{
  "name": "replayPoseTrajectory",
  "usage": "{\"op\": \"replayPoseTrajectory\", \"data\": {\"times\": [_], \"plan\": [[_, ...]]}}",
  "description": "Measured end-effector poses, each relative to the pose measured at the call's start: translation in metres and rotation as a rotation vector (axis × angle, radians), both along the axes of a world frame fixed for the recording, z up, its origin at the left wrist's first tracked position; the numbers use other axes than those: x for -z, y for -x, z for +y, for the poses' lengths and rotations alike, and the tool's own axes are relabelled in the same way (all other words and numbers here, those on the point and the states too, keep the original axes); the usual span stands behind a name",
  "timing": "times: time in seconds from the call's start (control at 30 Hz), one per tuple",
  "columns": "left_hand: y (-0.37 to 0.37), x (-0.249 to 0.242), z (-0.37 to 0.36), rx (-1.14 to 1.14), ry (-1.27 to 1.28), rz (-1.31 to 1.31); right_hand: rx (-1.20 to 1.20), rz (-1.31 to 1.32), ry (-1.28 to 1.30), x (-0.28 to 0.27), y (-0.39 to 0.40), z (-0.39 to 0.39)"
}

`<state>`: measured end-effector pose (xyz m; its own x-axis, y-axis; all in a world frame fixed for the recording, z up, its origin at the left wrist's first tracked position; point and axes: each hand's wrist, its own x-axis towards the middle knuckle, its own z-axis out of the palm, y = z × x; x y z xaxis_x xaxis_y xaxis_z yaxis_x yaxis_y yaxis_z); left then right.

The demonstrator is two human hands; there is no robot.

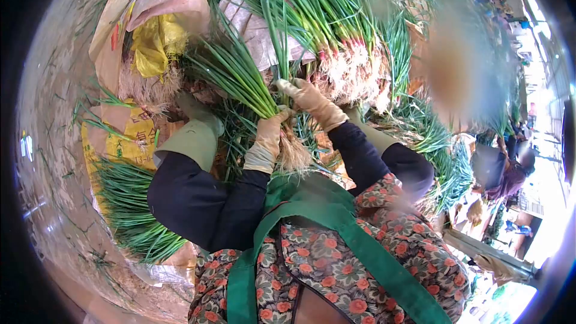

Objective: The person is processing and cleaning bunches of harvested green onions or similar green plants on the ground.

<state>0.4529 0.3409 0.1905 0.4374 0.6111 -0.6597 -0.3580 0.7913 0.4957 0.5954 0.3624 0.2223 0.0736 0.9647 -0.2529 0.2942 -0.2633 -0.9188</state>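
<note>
My left hand point(270, 134), in a pale glove, is closed around the white stems of a bunch of green onions point(243, 78). The leaves fan up and to the left, and the stringy roots point(294, 151) hang below the fist. Just above and to the right, my gloved right hand point(311, 101) pinches a few upright green onion stalks point(281, 42) close beside that bunch. Behind my hands lies a large pile of green onions point(336, 18), its reddish bases and pale roots turned toward me.
Boots point(195, 141) on my legs flank the work. At left are a yellow printed sack point(126, 141), more green onions point(135, 198) and a yellow plastic bag point(157, 45). Another person point(510, 174) is at the far right. A blurred smudge covers part of the upper right.
</note>
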Motion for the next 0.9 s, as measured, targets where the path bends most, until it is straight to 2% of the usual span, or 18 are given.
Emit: {"op": "replayPoseTrajectory", "data": {"times": [0.03,0.1,0.13,0.23,0.27,0.3,0.37,0.4,0.47,0.57,0.6,0.63,0.67,0.7,0.77,0.8,0.87,0.9], "plan": [[0.002,0.004,-0.001,0.048,-0.023,0.012,-0.037,-0.277,0.036,-0.001,0.001,-0.002],[0.003,-0.011,-0.002,-0.015,0.061,-0.012,-0.119,-0.835,0.107,-0.036,0.014,-0.008],[0.003,-0.012,-0.002,-0.057,0.094,-0.046,-0.062,-0.927,-0.018,-0.031,0.015,-0.018],[0.002,-0.017,-0.005,-0.066,0.1,-0.076,-0.185,-0.959,-0.125,0.002,-0.011,-0.04],[0.0,-0.02,-0.005,-0.052,0.084,-0.075,-0.126,-0.968,0.144,0.0,-0.017,-0.04],[0.0,-0.024,-0.006,-0.036,0.067,-0.072,-0.251,-1.093,0.009,0.011,-0.034,-0.044],[-0.003,-0.028,-0.001,-0.043,0.025,-0.075,-0.37,-0.936,0.617,0.009,-0.052,-0.049],[-0.005,-0.022,0.0,-0.049,0.005,-0.039,-0.826,-1.066,0.142,0.015,-0.06,-0.063],[-0.005,-0.028,-0.007,-0.092,0.084,-0.003,-0.398,-0.665,-0.183,0.021,-0.048,-0.056],[-0.014,0.025,-0.017,-0.005,-0.078,0.18,-0.109,-0.188,-0.015,-0.013,-0.02,-0.025],[-0.006,-0.002,-0.013,0.061,0.018,0.073,-0.135,-0.345,0.103,-0.026,-0.013,-0.018],[-0.003,-0.011,-0.012,-0.013,0.036,0.085,-0.159,-0.503,0.219,-0.034,-0.011,-0.012],[-0.002,-0.018,-0.01,-0.086,0.051,0.091,0.007,-0.093,0.095,-0.002,-0.032,-0.013],[-0.005,-0.022,-0.01,-0.147,0.069,0.087,0.129,-0.171,0.078,-0.027,-0.051,-0.021],[0.004,-0.02,-0.005,-0.13,0.205,0.083,0.382,-0.314,0.054,-0.078,-0.089,-0.033],[0.007,-0.023,-0.005,-0.097,0.181,0.034,0.494,-0.321,-0.019,-0.072,-0.142,-0.053],[0.008,-0.024,-0.005,-0.041,0.088,0.0,0.569,-0.795,-0.241,-0.043,-0.266,-0.131],[0.004,-0.022,-0.005,-0.032,0.006,0.012,0.487,-1.254,-0.372,-0.047,-0.307,-0.182]]}}
